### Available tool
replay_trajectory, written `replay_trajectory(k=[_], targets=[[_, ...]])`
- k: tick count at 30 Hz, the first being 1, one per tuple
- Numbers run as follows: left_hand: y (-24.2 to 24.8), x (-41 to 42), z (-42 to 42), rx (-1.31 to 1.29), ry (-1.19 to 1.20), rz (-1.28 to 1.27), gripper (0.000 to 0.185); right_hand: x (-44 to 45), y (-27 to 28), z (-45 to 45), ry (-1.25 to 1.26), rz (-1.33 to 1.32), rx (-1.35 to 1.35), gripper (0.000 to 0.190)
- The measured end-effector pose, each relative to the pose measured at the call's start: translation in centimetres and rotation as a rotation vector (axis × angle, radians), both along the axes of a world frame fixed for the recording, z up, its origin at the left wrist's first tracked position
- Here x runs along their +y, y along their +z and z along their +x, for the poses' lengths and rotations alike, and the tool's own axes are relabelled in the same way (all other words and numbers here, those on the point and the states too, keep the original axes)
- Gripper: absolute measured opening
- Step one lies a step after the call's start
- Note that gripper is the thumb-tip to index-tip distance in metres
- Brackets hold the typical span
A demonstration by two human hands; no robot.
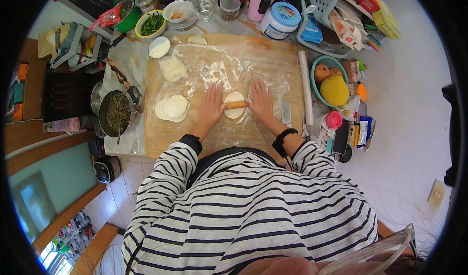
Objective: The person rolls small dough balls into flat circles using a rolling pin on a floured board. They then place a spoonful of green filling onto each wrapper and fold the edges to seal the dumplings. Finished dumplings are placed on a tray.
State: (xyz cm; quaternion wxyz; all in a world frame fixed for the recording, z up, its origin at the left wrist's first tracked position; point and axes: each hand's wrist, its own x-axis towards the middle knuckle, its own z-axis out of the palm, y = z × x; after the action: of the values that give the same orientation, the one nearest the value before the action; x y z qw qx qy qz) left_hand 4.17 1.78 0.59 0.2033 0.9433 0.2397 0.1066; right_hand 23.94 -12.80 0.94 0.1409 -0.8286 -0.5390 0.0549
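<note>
A small wooden rolling pin (236,105) lies across a thin round of dough (234,114) on a floured wooden board (219,139). My left hand (211,105) rests on the pin's left end, and my right hand (261,101) on its right end. Both hands are laid flat with the fingers pointing away from me. To the left of my left hand lies a small pile of rolled dough rounds (176,107). Farther back is a lump of dough (174,69), beside a bowl of flour (159,47). A scraper (286,112) lies right of my right hand.
A pot of chopped green filling (117,113) with a spoon stands left of the board. A long pale roller (305,88) lies along the board's right edge, beside a teal basket (312,81) of fruit. A yellow-rimmed bowl of greens (151,23) and several jars stand behind.
</note>
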Motion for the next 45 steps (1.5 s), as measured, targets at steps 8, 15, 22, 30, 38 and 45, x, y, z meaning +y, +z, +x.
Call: replay_trajectory(k=[8,15,22,30,38,45], targets=[[-0.6,-5.4,-4.9,0.02,-0.097,0.05,0.087,-7.8,-0.3,-4.2,0.094,0.087,0.118,0.083],[-0.5,-7.0,-7.5,0.077,-0.142,0.0,0.087,-9.4,-0.1,-5.2,0.156,0.074,0.006,0.079],[-0.7,-6.9,-5.8,0.037,0.054,-0.067,0.08,-3.1,-0.2,-2.3,0.204,0.128,-0.018,0.068],[-1.2,-1.0,-2.3,0.031,0.226,-0.013,0.077,7.4,0.2,0.7,0.235,0.044,-0.115,0.065],[-0.7,1.7,-0.9,0.062,0.164,0.025,0.083,8.9,0.1,2.2,0.224,0.036,-0.032,0.067],[-0.2,0.0,-1.2,0.092,0.022,0.037,0.084,3.3,1.1,0.7,0.131,-0.01,0.048,0.075]])
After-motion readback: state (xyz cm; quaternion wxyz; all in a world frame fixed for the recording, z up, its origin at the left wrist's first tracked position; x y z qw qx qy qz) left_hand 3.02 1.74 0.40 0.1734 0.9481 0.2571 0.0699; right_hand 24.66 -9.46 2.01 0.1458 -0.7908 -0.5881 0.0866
